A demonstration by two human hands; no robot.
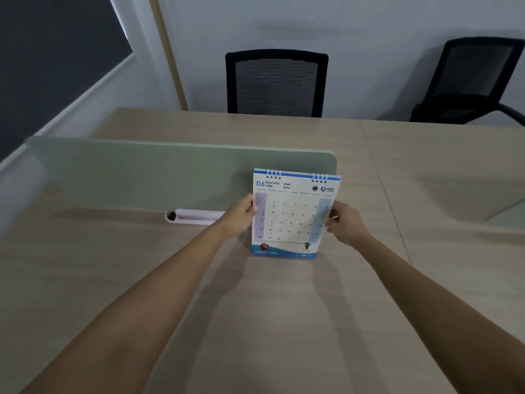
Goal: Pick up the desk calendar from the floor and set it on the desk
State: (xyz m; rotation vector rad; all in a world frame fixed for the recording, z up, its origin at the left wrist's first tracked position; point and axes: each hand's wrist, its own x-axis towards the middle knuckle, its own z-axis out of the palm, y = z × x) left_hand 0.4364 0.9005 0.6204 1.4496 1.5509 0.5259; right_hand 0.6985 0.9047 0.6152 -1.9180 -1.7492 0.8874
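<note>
Head view. One desk calendar stands upright on the desk, its lower edge at or touching the desktop; contact cannot be confirmed. The visible page reads 06, June 2026. Two groups of wire binding loops run along its top edge, one left and one right.

Two bare hands hold the calendar, one per side. The left hand grips the left edge at mid-height, thumb on the front face, the remaining fingers hidden behind the page. The right hand grips the right edge at about the same height, fingertips curled onto the front face near the blue column. Both hands are closed on the calendar, pinching its side edges. Both forearms extend from the lower corners of the frame.

One pale green divider panel stands across the desk just behind the calendar; the calendar's upper right corner extends past the panel's right end. One pale pink tray lies at the panel's base, just left of the left hand.

Two black mesh-back chairs are present beyond the desk: one chair directly behind it, a second chair at the far right. One seam divides the desktop to the right of the calendar.
</note>
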